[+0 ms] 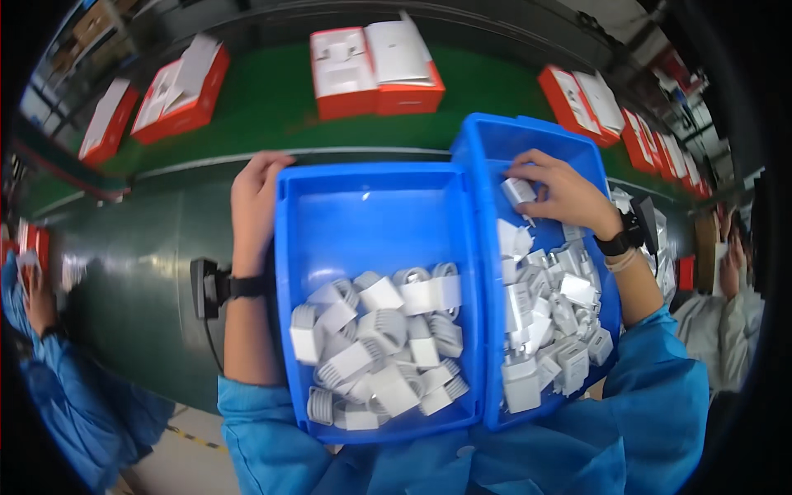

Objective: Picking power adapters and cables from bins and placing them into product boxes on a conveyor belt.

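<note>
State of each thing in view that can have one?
Left hand: at left bin's upper-left corner, grip unclear
Right hand: closed on one charger
Held charger: pinched, over right bin
Left bin: uncovered, partly filled
Cables: coiled, white-banded, piled
Right bin: uncovered, partly filled
Loose chargers: jumbled
Middle red box: open, white insert showing
Green belt: motion can't be told
</note>
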